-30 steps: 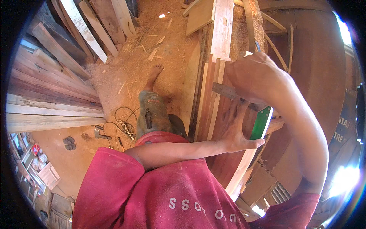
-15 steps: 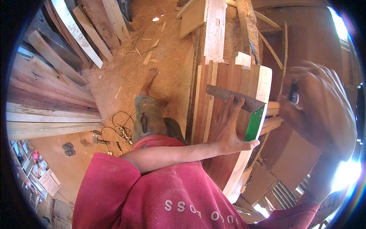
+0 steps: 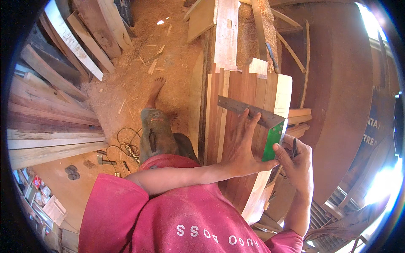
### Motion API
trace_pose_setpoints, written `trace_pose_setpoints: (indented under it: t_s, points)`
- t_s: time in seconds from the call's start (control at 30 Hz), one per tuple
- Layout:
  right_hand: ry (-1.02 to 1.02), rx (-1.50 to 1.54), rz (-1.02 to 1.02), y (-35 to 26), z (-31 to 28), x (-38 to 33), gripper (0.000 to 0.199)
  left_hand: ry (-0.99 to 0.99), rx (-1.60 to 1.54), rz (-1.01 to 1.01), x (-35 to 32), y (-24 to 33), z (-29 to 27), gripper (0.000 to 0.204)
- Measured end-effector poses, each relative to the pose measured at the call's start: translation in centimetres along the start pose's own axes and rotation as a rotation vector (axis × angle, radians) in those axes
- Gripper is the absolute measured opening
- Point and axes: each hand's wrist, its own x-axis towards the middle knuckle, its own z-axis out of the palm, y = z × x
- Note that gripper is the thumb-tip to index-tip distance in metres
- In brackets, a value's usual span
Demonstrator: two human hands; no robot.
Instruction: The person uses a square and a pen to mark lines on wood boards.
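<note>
1. The square [image 3: 269, 119] lies across the boards [image 3: 248, 93], a touch above 3 o'clock from the middle of my view. From its corner, the metal blade [image 3: 234, 105] points toward 10 o'clock and the green handle [image 3: 273, 141] runs toward 7 o'clock, beside the pale outer edge.
2. My left hand [image 3: 244, 157] is spread: two fingertips rest on the blade, and the thumb reaches toward 3 o'clock, by the handle's lower end. It presses rather than grips.
3. My right hand [image 3: 298, 163], at 4 o'clock, curls its fingers around a slim dark tool [image 3: 294, 148]; its thumb tip lies at the handle's edge.
4. I judge the square light and stiff, hard to break, though a knock could spoil its true corner.
5. The smooth blade may skate on wood, so flat fingertip pressure suits it.
6. For lifting, I'd pinch the thicker handle midway, thumb on the 3 o'clock side, leaving the thin blade free.
</note>
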Motion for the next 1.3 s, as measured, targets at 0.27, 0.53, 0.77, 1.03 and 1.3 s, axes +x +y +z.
trace_pose_setpoints:
  t_s: [0.27,0.53,0.77,1.03,1.3]
  points:
    - [0.092,-0.064,-0.111,0.2,0.3,0.2,0.018,0.006,0.022,-0.018,0.5,0.3,-0.2,0.133]
    - [0.115,-0.045,-0.114,0.0,0.6,0.6,0.019,0.011,0.07,-0.004,0.9,0.4,-0.4,0.132]
    - [0.128,-0.057,-0.098,0.1,0.6,0.6,0.021,0.015,-0.009,0.002,0.9,-0.1,0.0,0.134]
    - [0.111,-0.038,-0.1,0.6,0.5,0.9,0.021,0.016,-0.006,0.013,1.0,-0.2,0.0,0.135]
    - [0.119,-0.065,-0.1,0.0,0.7,0.8,0.021,0.0,-0.028,0.001,1.0,-0.2,0.0,0.135]
